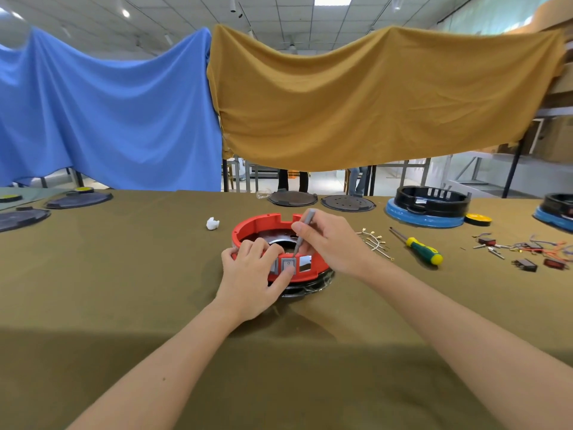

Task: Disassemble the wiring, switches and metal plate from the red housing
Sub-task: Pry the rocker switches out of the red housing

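**A:** Your right hand [328,243] pinches a slim grey tool [302,231] between thumb and fingers, with its tip down inside the red housing [263,223], behind the grey switch [289,265]. Your left hand [251,271] curls over the near rim, thumb pressing the switch face from outside.

**B:** So where is the risk?

**A:** At that tip. If you lever hard against the switch's catch, I judge the tool could slip and jab your left fingers [263,246], which sit just beside it on the rim.

**B:** And the housing itself?

**A:** It sits on a black base [310,285] near the middle of the table [124,274], held only by your left hand. Push too hard with the thumb and it may slide or tip away from you.

**B:** Anything farther out?

**A:** One slot beside the switch is already empty. Loose wires with terminals [373,240] lie just right of your hand, the green-and-yellow screwdriver [418,246] beyond them, and removed switches and wiring [527,252] toward the table's right edge. A switch popping free suddenly could send your hand into those terminals.
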Demonstrator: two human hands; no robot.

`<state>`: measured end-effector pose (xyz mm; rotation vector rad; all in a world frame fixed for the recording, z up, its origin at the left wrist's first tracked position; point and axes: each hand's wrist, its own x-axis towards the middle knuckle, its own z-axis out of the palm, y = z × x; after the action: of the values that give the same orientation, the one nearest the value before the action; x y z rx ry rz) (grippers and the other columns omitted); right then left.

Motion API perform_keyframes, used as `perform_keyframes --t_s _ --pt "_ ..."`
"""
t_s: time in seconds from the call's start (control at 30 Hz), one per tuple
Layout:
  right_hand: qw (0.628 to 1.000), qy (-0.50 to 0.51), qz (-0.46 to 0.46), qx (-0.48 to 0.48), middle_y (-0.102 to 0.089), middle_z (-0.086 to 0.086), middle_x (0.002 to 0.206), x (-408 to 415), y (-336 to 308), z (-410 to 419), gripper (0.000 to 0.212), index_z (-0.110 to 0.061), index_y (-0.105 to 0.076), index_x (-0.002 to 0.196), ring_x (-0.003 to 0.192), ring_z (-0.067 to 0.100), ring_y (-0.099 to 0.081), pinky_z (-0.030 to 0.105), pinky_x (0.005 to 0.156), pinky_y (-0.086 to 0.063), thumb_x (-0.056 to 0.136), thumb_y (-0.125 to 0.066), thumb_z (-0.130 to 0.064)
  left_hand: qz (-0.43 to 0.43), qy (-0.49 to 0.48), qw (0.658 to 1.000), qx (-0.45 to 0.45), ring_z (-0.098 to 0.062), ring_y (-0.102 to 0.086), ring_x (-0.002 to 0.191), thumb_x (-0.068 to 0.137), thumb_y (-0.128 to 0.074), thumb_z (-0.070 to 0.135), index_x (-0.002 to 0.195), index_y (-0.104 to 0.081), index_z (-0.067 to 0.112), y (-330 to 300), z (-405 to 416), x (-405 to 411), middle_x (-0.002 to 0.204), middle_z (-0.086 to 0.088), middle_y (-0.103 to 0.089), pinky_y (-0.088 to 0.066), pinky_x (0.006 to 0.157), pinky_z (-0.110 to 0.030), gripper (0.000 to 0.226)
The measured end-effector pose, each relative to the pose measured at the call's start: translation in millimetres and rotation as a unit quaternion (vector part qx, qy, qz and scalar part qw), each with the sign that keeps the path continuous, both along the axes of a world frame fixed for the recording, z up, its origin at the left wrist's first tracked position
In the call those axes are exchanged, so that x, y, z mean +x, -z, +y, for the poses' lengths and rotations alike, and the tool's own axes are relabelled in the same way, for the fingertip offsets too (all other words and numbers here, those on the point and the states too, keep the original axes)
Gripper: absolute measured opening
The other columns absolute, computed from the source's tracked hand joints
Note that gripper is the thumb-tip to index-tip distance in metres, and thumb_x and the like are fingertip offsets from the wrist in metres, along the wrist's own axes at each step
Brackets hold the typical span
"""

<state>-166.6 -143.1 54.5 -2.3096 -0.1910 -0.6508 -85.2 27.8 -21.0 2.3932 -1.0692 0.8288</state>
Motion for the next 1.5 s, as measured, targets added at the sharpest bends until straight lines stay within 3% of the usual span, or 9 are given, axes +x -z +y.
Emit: perform_keyframes --t_s 0.07,0.2,0.37,0.53,0.63,0.83,1.03,1.23,1.5 --pt "0.999 -0.001 0.024 -0.022 -0.071 -0.001 0.078 3 -8 2 0.023 -0.016 -0.060 0.092 0.071 0.007 -0.070 0.025 0.070 -0.058 0.103 -0.051 -0.034 -0.013 0.004 0.999 0.035 -0.015 -0.046 0.103 0.092 -0.025 0.065 0.115 -0.055 0.031 -5 2 4 0.104 0.013 -0.051 -0.034 0.095 -0.043 0.050" --pt "0.996 -0.023 0.082 -0.041 -0.073 0.001 0.079 7 -22 6 0.022 -0.017 -0.059 0.092 0.071 0.009 -0.071 0.026 0.070 -0.061 0.102 -0.053 -0.035 0.008 0.014 0.999 -0.030 -0.015 -0.045 0.106 0.094 -0.032 0.059 0.114 -0.058 0.029 3 0 -3 0.105 0.012 -0.050 -0.035 0.102 -0.049 0.044" --pt "0.985 -0.051 0.151 -0.063 -0.075 0.004 0.077 8 -41 7 0.023 -0.012 -0.060 0.089 0.071 0.012 -0.074 0.023 0.066 -0.060 0.100 -0.059 -0.032 0.017 0.033 0.998 -0.044 -0.014 -0.044 0.111 0.094 -0.033 0.060 0.117 -0.058 0.030 7 0 0 0.110 0.012 -0.050 -0.032 0.107 -0.052 0.045" --pt "0.969 -0.060 0.215 -0.106 -0.077 0.009 0.079 13 -60 3 0.021 -0.001 -0.063 0.090 0.077 0.021 -0.076 0.036 0.074 -0.063 0.096 -0.064 -0.021 0.020 0.036 0.998 -0.050 -0.014 -0.045 0.112 0.093 -0.033 0.062 0.117 -0.058 0.030 6 -1 -1 0.109 0.012 -0.050 -0.034 0.105 -0.050 0.046" --pt "0.961 -0.063 0.243 -0.118 -0.077 0.008 0.078 15 -67 1 0.016 -0.002 -0.067 0.092 0.077 0.022 -0.076 0.035 0.075 -0.063 0.094 -0.068 -0.018 0.025 0.036 0.998 -0.050 -0.014 -0.044 0.113 0.093 -0.033 0.063 0.118 -0.058 0.030 6 0 -1 0.110 0.012 -0.050 -0.033 0.106 -0.050 0.048" --pt "0.947 -0.049 0.244 -0.201 -0.076 0.007 0.083 14 -77 -1 0.007 -0.007 -0.072 0.092 0.073 0.015 -0.074 0.025 0.068 -0.060 0.091 -0.071 -0.014 0.025 0.032 0.998 -0.047 -0.013 -0.043 0.112 0.092 -0.034 0.063 0.119 -0.057 0.031 6 0 -1 0.110 0.012 -0.050 -0.034 0.105 -0.051 0.047" --pt "0.934 -0.040 0.231 -0.271 -0.076 0.002 0.088 11 -68 -1 0.011 -0.013 -0.075 0.094 0.079 0.011 -0.073 0.028 0.079 -0.061 0.092 -0.069 -0.022 0.025 0.035 0.998 -0.048 -0.014 -0.044 0.113 0.092 -0.034 0.063 0.119 -0.057 0.030 5 0 -1 0.110 0.012 -0.050 -0.034 0.106 -0.052 0.048" --pt "0.944 -0.038 0.199 -0.260 -0.076 -0.002 0.081 10 -69 -2 0.012 -0.013 -0.076 0.090 0.072 0.009 -0.073 0.020 0.070 -0.060 0.093 -0.067 -0.022 0.029 0.034 0.998 -0.047 -0.014 -0.044 0.114 0.092 -0.034 0.063 0.120 -0.057 0.030 5 0 -1 0.112 0.012 -0.050 -0.033 0.106 -0.054 0.049" --pt "0.949 -0.046 0.202 -0.238 -0.076 0.001 0.078 14 -71 -1 0.012 -0.010 -0.075 0.091 0.069 0.010 -0.073 0.020 0.067 -0.060 0.093 -0.068 -0.019 0.031 0.034 0.998 -0.041 -0.013 -0.043 0.114 0.091 -0.033 0.064 0.120 -0.056 0.030 5 0 0 0.112 0.011 -0.049 -0.032 0.107 -0.053 0.050"
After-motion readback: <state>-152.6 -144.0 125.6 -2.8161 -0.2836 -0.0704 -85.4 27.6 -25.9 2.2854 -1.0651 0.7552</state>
